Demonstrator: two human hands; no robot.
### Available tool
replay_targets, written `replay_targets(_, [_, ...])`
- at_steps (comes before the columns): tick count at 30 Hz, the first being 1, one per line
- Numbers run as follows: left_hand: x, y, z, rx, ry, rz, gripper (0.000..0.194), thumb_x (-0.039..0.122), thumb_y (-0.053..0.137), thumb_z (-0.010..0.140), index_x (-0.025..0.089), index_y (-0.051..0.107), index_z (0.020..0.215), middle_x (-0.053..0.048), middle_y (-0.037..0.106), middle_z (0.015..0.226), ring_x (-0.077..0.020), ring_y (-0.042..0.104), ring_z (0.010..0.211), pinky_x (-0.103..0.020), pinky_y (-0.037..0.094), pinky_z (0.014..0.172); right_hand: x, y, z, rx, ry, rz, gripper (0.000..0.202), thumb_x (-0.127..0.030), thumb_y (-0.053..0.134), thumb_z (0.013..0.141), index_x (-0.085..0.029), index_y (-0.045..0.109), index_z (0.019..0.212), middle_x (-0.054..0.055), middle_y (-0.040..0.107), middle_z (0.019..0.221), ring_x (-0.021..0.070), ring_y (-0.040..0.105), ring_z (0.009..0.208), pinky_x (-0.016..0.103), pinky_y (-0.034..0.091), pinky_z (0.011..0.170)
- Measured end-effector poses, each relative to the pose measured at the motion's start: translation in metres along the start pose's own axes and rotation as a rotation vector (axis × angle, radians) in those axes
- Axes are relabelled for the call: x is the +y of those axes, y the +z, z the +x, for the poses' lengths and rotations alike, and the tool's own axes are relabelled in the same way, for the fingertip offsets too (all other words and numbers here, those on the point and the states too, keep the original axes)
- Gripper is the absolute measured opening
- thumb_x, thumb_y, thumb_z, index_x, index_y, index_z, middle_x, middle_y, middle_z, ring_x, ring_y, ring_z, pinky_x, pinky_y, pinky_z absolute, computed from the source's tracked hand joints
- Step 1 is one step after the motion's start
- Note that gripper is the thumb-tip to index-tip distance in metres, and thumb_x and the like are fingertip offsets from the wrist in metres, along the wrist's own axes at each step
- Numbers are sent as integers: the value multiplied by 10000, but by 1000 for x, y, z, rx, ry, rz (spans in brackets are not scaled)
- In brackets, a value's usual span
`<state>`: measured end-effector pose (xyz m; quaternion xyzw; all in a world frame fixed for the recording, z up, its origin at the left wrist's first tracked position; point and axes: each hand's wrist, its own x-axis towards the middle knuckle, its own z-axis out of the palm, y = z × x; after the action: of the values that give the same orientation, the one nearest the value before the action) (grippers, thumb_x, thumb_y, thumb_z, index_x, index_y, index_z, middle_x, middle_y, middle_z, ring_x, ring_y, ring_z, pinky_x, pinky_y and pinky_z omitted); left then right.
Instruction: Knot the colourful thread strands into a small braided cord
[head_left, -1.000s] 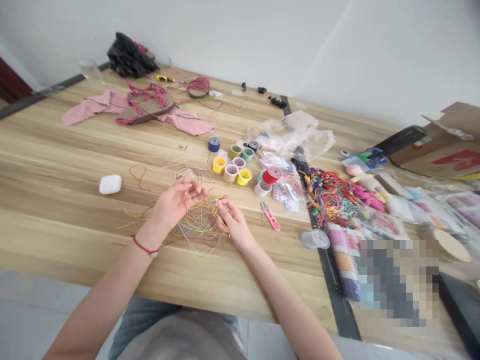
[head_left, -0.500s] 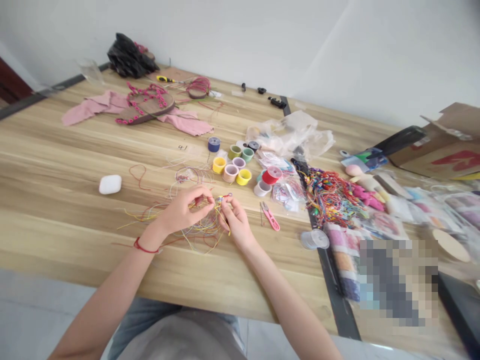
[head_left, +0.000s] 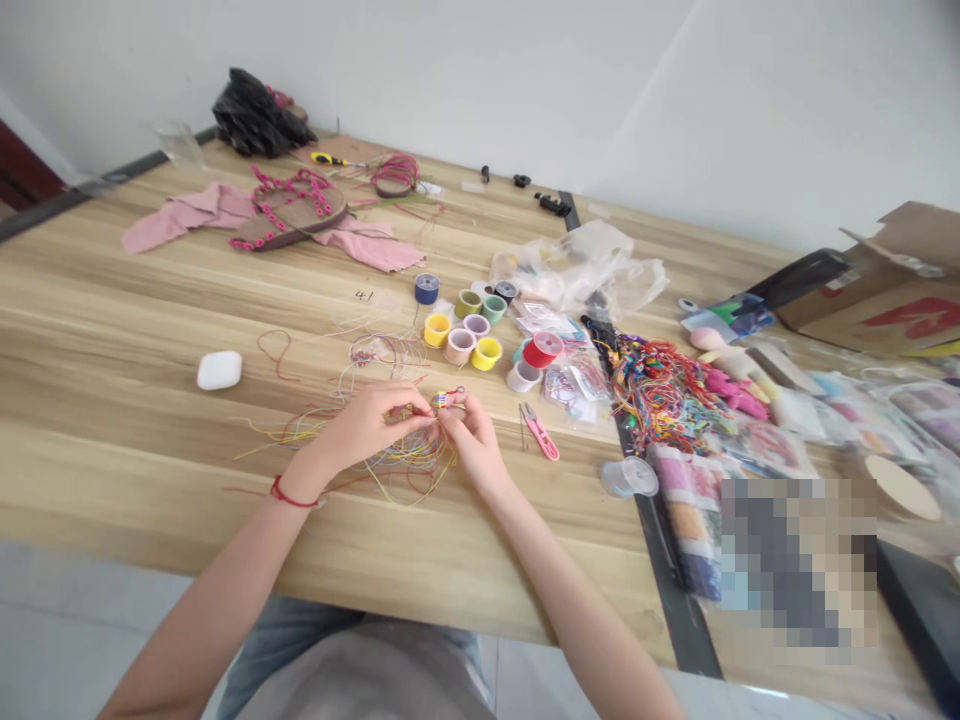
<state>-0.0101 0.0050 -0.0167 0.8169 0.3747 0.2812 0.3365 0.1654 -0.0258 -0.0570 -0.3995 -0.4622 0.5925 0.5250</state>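
A small knotted cord piece [head_left: 441,400], striped yellow, white and blue with a red end, sits between my two hands above the table. My right hand [head_left: 472,440] pinches it between thumb and fingers. My left hand [head_left: 379,418] has its thumb and fingertips pressed together on thin cords, right up against the piece. Loose yellow, red and pale cords [head_left: 397,470] spread over the table under both hands. Which cord each fingertip grips is too small to tell.
Thread spools [head_left: 460,345] in several colours stand beyond my hands. Pink thread snips [head_left: 541,433] and a clear spool [head_left: 630,477] lie to the right. A white case [head_left: 220,370] is at left, a tangled heap of bright cords [head_left: 660,395] at right, a strapped sole [head_left: 300,215] farther back.
My left hand has moved right, its fingertips closing in beside my right fingertips at the knotted piece. The yellow cord end below my right hand has shifted. My right hand holds nearly still.
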Motion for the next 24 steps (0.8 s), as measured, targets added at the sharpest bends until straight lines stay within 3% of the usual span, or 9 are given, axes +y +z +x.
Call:
replay_targets(5, [0, 1, 1, 41, -50, 3, 128, 290, 629, 882, 191, 697, 837, -17, 709, 837, -155, 608, 774, -263, 425, 686, 3, -4, 0, -68, -16, 67, 245, -301, 662, 808, -243, 503, 985, -42, 653, 641, 150, 604, 625, 308, 467, 685])
replay_targets(9, [-1, 2, 2, 113, -144, -51, 221, 373, 620, 874, 182, 709, 806, -12, 672, 747, -126, 510, 624, -254, 361, 584, 3, -5, -1, -77, -25, 79, 249, -274, 653, 802, -250, 509, 1004, -47, 647, 643, 156, 608, 629, 313, 465, 680])
replay_targets(14, [-3, 8, 5, 143, -320, -290, 376, 508, 641, 806, 155, 699, 690, 1, 549, 581, -108, 420, 533, -243, 292, 499, 1, -5, -2, -102, -23, 22, 218, -220, 617, 789, -250, 500, 970, -62, 618, 588, 152, 579, 572, 309, 449, 644])
replay_targets(20, [-5, 17, 8, 118, -536, -504, 332, 484, 741, 649, 153, 718, 652, 15, 518, 542, -90, 375, 508, -231, 263, 481, 1, -3, -3, -121, 12, -44, 272, -232, 628, 766, -257, 438, 960, -86, 583, 573, 137, 530, 526, 290, 407, 584])
replay_targets(24, [-6, 19, 8, 137, -598, -552, 322, 476, 763, 627, 157, 728, 648, 20, 509, 530, -83, 351, 503, -226, 235, 473, 0, -1, -4, -80, -14, -45, 310, -255, 636, 787, -269, 369, 944, -99, 578, 584, 128, 518, 531, 283, 409, 582])
